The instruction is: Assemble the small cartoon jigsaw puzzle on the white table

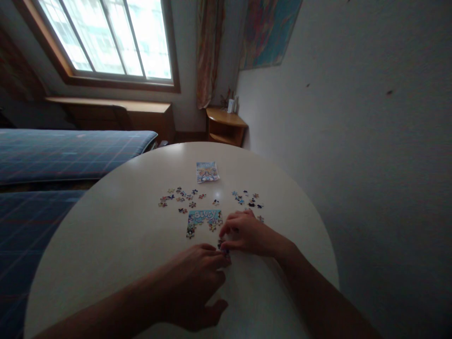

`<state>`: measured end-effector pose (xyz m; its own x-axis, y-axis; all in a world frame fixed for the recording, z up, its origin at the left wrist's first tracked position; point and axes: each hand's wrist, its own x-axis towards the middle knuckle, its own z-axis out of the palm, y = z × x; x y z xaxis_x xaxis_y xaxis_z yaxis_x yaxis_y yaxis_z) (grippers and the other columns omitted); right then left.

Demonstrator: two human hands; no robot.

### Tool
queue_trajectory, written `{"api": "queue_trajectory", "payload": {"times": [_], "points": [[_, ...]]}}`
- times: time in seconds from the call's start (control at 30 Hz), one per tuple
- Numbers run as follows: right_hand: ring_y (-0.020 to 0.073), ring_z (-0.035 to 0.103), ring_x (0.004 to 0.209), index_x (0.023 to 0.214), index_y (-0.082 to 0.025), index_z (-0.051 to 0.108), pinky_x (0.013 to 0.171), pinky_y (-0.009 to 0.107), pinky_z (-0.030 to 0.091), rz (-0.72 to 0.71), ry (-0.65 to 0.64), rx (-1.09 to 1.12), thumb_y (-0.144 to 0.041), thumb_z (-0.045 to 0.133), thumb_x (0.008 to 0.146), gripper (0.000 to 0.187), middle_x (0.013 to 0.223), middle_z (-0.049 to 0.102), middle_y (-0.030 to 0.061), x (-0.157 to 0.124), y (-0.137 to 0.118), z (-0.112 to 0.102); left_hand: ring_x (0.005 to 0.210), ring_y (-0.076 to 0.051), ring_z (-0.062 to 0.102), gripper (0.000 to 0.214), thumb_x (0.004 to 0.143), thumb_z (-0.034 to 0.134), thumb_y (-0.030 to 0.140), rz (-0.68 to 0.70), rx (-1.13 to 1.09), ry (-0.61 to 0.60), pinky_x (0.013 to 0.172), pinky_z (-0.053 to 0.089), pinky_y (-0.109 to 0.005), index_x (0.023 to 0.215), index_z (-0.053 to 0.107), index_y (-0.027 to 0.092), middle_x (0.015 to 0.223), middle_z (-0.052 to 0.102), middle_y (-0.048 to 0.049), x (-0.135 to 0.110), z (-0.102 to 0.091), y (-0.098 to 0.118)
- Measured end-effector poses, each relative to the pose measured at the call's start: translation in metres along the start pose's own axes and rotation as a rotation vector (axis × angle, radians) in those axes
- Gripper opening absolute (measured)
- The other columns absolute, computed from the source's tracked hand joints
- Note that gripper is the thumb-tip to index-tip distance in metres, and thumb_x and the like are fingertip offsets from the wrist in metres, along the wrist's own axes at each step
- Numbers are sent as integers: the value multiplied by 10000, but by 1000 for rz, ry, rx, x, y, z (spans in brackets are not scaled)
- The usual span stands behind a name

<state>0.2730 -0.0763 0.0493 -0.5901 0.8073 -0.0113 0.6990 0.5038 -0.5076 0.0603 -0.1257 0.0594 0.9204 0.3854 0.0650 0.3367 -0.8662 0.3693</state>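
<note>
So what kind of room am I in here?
Probably a bedroom: there's a plaid-covered mattress, a wood-framed window with a patterned curtain beside it, and a wooden corner stand.

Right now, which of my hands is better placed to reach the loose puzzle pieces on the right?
Probably your right hand: it is close to those loose pieces, while your left hand is farther away and would have to reach past it.

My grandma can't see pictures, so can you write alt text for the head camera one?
A person's left hand and right hand are at small puzzle pieces near a partly built jigsaw on a round, pale table. Loose pieces lie scattered left and right, with a printed picture farther back.
</note>
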Motion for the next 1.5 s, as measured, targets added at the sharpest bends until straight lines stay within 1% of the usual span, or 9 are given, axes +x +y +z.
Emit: {"api": "queue_trajectory", "payload": {"times": [0.1, 0.2, 0.43, 0.73, 0.97, 1.13, 1.3, 1.37, 1.5], "points": [[193, 615, 991, 896, -262, 758, 939, 389, 287, -1, 8, 2, -309, 795, 797, 116, 978, 702, 13, -1, 1, -1, 1077, -275, 664, 209, 832, 648, 339, -5, 3, -1, 986, 498, -398, 890, 722, 152, 1165, 701, -130, 0, 0, 0], [198, 604, 1017, 928, -266, 760, 955, 396, 290, -11, 0, 5, -290, 779, 811, 121, 1010, 708, 25, -1, 5, -1, 1086, -281, 659, 214, 828, 651, 341, -7, 8, -5, 991, 493, -401, 892, 723, 150, 1172, 697, -134, -1, 0, 0], [182, 608, 994, 933, -281, 758, 967, 391, 286, -36, -9, 33, -252, 755, 818, 118, 961, 714, -1, -3, 7, -2, 1076, -282, 661, 212, 836, 646, 347, -7, 21, -1, 993, 491, -405, 876, 720, 152, 1156, 701, -135, 0, -3, 2], [194, 609, 991, 872, -243, 754, 974, 398, 287, 25, 45, 10, -183, 750, 753, 134, 932, 721, 8, -2, -3, -1, 1083, -280, 658, 215, 843, 634, 344, 11, 5, 35, 1003, 486, -421, 893, 720, 154, 1165, 699, -129, -1, 2, 0], [204, 608, 991, 871, -241, 749, 954, 397, 298, 12, 48, 1, -204, 732, 778, 102, 945, 728, 22, -3, -1, 0, 1076, -296, 665, 216, 803, 668, 338, -18, 5, -17, 966, 518, -403, 866, 726, 139, 1164, 703, -139, 1, -2, 1], [202, 609, 994, 862, -253, 748, 986, 407, 285, 2, 53, -5, -233, 760, 772, 93, 938, 724, 7, -2, 1, 1, 1076, -287, 662, 215, 830, 646, 350, -5, 9, 12, 990, 497, -410, 864, 717, 150, 1152, 705, -134, 1, -1, 1], [215, 612, 1029, 918, -247, 749, 985, 412, 305, 55, 102, -31, -213, 695, 836, 104, 985, 726, 28, -6, 12, -11, 1088, -283, 659, 211, 832, 654, 344, 7, 13, -4, 997, 490, -403, 879, 717, 149, 1173, 699, -136, 0, 0, 0], [225, 610, 1034, 914, -245, 748, 983, 416, 314, 111, 114, -55, -207, 699, 824, 109, 981, 717, 32, -11, 18, -18, 1102, -285, 654, 214, 836, 650, 343, 8, 12, -3, 1005, 485, -407, 887, 718, 147, 1186, 695, -141, -1, 0, 0], [240, 602, 1047, 991, -235, 736, 970, 411, 340, 172, 91, -62, -270, 750, 781, 213, 1030, 700, 54, -17, 27, -27, 1125, -292, 644, 213, 845, 641, 343, 12, 4, 12, 1015, 479, -426, 903, 717, 153, 1201, 691, -143, -2, 0, -1]]}}
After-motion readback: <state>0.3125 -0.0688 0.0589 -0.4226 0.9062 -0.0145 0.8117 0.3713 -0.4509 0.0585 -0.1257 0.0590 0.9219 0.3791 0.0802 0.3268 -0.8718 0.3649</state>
